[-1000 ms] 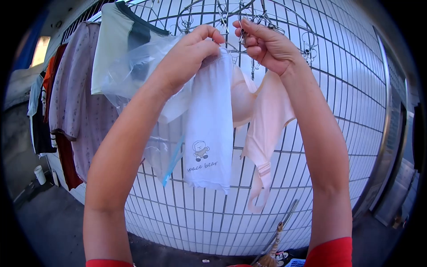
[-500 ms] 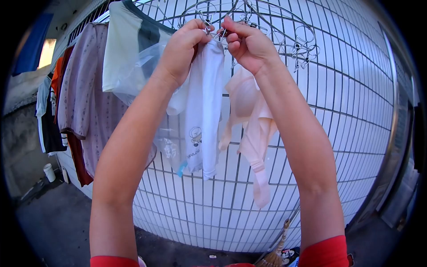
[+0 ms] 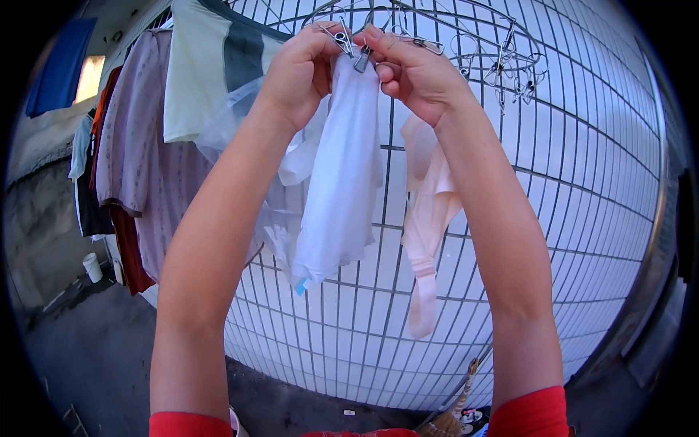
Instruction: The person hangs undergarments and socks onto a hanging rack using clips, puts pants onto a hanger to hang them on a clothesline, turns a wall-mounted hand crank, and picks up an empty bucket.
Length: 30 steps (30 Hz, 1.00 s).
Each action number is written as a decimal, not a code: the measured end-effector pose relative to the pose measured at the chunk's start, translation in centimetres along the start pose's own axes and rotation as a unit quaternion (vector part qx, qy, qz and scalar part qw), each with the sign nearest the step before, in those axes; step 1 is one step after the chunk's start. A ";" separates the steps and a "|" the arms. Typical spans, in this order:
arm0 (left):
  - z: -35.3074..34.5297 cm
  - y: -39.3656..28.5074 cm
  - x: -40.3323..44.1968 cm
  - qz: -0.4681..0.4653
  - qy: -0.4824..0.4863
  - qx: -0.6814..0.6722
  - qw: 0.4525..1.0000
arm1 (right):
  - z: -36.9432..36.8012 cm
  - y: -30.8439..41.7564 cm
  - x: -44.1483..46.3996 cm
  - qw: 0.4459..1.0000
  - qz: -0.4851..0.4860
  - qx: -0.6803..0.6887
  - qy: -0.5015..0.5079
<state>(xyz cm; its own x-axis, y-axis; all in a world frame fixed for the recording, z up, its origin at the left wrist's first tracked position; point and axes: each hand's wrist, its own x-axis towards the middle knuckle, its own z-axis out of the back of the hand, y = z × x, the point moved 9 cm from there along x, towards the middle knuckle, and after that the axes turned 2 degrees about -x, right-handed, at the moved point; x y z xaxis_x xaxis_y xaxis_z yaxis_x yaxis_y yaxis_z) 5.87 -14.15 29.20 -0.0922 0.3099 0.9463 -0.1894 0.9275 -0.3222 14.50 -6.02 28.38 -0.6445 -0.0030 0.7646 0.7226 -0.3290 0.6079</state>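
Observation:
A white garment [image 3: 342,182] hangs from between my two raised hands. My left hand [image 3: 298,73] is closed on its top edge. My right hand [image 3: 419,73] is closed at the same edge, its thumb and finger beside a metal clip [image 3: 362,58] that sits on the cloth; how much cloth it pinches is hidden. Another metal clip [image 3: 341,38] is by my left fingertips. The clips belong to a round wire hanger above. Behind my right wrist a pale pink bra [image 3: 429,218] hangs down. A clear plastic bag [image 3: 280,211] hangs behind the white garment.
More clothes hang at the left, among them a lilac patterned garment [image 3: 142,146] and a cream and grey one [image 3: 196,73]. Several loose clips [image 3: 502,69] dangle at the upper right. A white tiled wall [image 3: 575,211] stands behind; a broom [image 3: 455,408] is low down.
My hands have come together at the garment's top edge, under the clips. The white garment has turned and bunched, so its bear print no longer shows.

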 end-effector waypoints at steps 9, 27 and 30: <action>-8.0 -5.4 -20.4 -0.294 0.058 0.565 0.769 | -4.1 -0.1 -20.9 0.882 0.319 -0.206 -0.280; 23.1 -11.4 -80.0 0.738 -0.032 0.378 0.559 | -52.3 -43.8 -41.2 0.776 -0.425 -0.034 0.465; 27.3 -14.4 -88.5 0.816 -0.023 0.286 0.502 | -60.9 -47.6 -41.4 0.710 -0.357 -0.078 0.602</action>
<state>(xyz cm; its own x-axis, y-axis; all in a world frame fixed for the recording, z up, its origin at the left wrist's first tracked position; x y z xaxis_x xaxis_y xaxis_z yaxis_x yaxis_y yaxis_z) -9.90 -60.59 -50.66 -0.6017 0.5414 -0.5872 -0.0729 -0.7694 -0.6346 -8.42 -47.78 -45.23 -0.6469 -0.5578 -0.5200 0.1292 -0.7522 0.6462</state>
